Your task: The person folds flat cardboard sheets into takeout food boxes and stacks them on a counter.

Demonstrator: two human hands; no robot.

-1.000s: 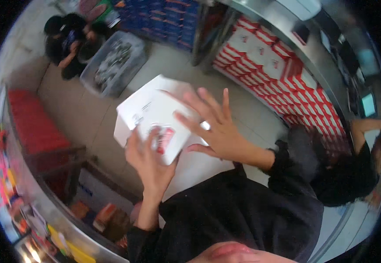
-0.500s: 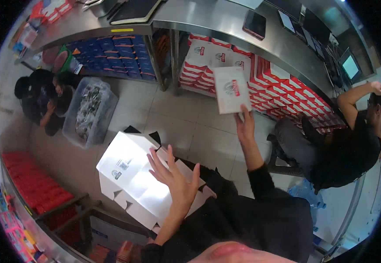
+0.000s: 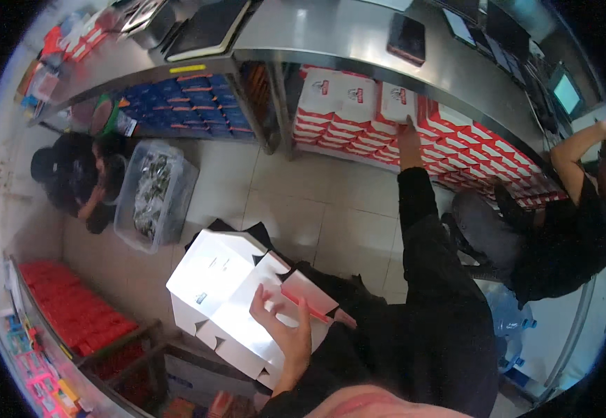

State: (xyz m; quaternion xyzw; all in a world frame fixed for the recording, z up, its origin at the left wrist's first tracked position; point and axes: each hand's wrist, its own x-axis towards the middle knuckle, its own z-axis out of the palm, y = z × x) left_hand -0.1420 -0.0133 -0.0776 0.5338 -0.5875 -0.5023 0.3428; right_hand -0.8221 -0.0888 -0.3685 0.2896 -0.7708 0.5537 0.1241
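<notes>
Two hands, well apart. Left hand (image 3: 289, 336): fingers (image 3: 258, 305) loosely bent and spread wide, nothing gripped between them; they lie over a die-cut carton blank (image 3: 212, 279), contact unclear. Right hand (image 3: 409, 143): arm extended to the box stack (image 3: 338, 97), fingertips at the near edge of one white-topped box (image 3: 395, 99). Detail too small there; cannot tell whether they pinch the box or only touch it.

Position of carton blank: nearer the wearer than the box stack and left of it, across dark-clad legs (image 3: 313, 275). Probable reason: the lap serves as a work surface, and the left hand sits close enough to steady the blank. The right arm is probably straight because the box stack stands under the counter (image 3: 317, 42), out past the knees. Layered piling likely saves room.

Appearance: carton blank white, glossy, bright glare mid-panel, small dark print, notched flaps along its edges, a red band beside the left hand. One piece or several overlapping: cannot tell. Box stack: white tops, red sides, small emblems.

Farther out, left of the box stack: blue cartons (image 3: 198, 104), then a clear plastic tub (image 3: 180, 209) with a co-worker (image 3: 73, 174) beside it. Right of the box stack: a second co-worker (image 3: 561, 244), arm raised.
</notes>
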